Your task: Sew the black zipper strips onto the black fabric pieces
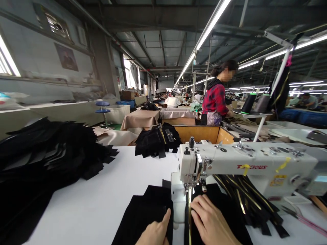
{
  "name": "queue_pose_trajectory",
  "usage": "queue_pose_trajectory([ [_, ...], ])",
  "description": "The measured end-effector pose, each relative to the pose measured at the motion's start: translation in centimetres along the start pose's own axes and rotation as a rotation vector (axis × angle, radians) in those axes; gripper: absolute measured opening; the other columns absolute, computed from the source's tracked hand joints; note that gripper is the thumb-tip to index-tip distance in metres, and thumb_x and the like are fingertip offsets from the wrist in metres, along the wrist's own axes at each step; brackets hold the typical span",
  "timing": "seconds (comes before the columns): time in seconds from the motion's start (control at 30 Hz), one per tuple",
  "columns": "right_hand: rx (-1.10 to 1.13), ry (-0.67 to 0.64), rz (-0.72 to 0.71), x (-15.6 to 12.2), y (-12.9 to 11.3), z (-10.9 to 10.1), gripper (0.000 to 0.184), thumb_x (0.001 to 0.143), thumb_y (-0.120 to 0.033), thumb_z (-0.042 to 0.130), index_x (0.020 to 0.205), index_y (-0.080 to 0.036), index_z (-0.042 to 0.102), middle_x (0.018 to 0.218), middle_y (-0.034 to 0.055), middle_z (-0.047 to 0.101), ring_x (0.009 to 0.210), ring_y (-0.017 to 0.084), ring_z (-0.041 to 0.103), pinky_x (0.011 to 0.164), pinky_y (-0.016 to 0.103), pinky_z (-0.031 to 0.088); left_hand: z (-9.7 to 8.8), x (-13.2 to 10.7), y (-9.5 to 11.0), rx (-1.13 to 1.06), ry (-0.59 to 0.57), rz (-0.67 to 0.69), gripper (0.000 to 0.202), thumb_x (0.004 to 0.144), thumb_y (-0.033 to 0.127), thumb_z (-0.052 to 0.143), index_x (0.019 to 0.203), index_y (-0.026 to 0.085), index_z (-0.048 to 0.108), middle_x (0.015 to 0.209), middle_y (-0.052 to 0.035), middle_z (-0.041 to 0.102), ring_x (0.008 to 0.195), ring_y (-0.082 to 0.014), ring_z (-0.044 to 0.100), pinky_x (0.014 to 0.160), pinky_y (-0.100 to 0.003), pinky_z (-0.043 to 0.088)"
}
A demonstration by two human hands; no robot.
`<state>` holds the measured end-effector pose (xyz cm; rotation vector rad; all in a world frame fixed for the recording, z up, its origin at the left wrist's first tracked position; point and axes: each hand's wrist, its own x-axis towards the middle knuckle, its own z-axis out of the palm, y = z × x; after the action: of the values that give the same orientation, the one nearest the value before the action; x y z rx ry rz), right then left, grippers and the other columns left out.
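Observation:
A white sewing machine (245, 166) stands on the white table (107, 197), its needle and presser foot (190, 190) over black fabric with a gold zipper strip (189, 217). My right hand (211, 221) lies flat on the black fabric piece (222, 204) just right of the zipper, fingers stretched toward the foot. My left hand (155, 231) rests at the bottom edge, thumb pointing up, on another black fabric piece (145, 214) left of the machine bed. Neither hand grips anything.
A large heap of black cut pieces (46, 160) fills the table's left. A smaller black bundle (157, 139) lies at the far edge. Black zippers with gold teeth (250, 200) lie under the machine arm. A person in a red plaid shirt (216, 98) works ahead. Thread cones (249, 102) stand at the right.

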<state>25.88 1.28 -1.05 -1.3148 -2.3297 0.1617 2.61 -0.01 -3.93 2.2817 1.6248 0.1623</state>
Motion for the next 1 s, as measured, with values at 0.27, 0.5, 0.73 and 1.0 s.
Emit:
queue_pose_trajectory([
  [0.27,-0.028,-0.233,-0.137,-0.4,3.2,-1.2,0.057,0.083,-0.012,0.060,0.138,-0.024,0.054,0.149,0.0087,0.045,0.136,0.027,0.044,0.112,0.041,0.042,-0.3,2.4,3.2,-0.207,0.023,-0.034,0.071,0.077,0.003,0.045,0.147,0.002,0.041,0.115,-0.0152,0.070,0.105,-0.0243,0.067,0.097,-0.029,0.048],
  [0.5,-0.023,-0.110,-0.207,-0.4,2.3,-0.6,0.045,0.091,-0.022,0.058,0.135,-0.017,0.057,0.143,0.0108,0.052,0.131,0.025,0.050,0.112,0.036,0.042,1.3,3.1,2.4,-0.416,0.189,-0.005,0.068,0.075,0.011,0.049,0.143,0.015,0.048,0.083,-0.0035,0.070,0.085,-0.0213,0.067,0.085,-0.029,0.053],
  [0.73,0.017,0.066,-0.211,-1.6,1.0,7.7,0.067,0.088,-0.025,0.062,0.148,-0.007,0.039,0.146,0.0193,0.045,0.131,0.034,0.050,0.103,0.039,0.053,-0.1,3.0,3.6,-0.581,0.200,-0.041,0.065,0.078,0.017,0.044,0.142,0.006,0.049,0.064,0.0019,0.057,0.058,-0.0161,0.059,0.059,-0.023,0.050],
  [1.0,0.081,0.049,-0.350,-0.5,-0.2,7.3,0.050,0.089,-0.025,0.059,0.138,-0.017,0.053,0.132,0.0109,0.061,0.124,0.032,0.056,0.103,0.043,0.052,-1.4,3.1,3.3,-0.328,0.112,-0.018,0.063,0.073,0.010,0.048,0.135,0.014,0.059,0.110,-0.0100,0.073,0.104,-0.0253,0.068,0.092,-0.030,0.052],
])
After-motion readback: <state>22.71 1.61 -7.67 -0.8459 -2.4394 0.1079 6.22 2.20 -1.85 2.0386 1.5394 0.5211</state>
